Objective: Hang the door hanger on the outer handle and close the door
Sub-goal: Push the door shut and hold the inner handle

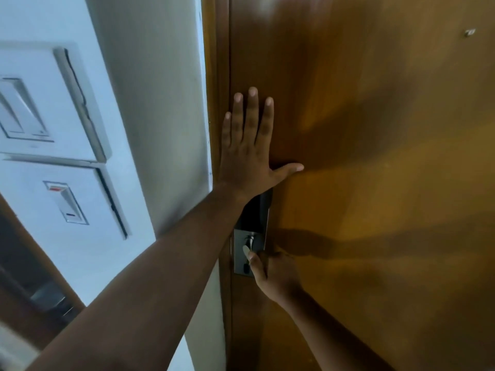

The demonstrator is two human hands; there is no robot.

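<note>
Left forearm [139, 290] outstretched, left hand [247, 153] flat, splayed on door [375, 156]; right hand [278, 274] grip closed around handle [247, 246]

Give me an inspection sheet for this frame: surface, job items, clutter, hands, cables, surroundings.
Surface: wooden door, seen from the inside, its edge against the frame; no gap visible.
Job's things: lock plate with a metal handle; door hanger nothing seen, the outer handle is out of view.
Clutter: nothing seen.
Hands: left hand flat on the door, fingers spread, above the lock; right hand closed in a grip on the handle.
Cables: nothing seen.
Surroundings: white wall left of the frame, carrying two switch panels; the lower one shows a red mark.
</note>
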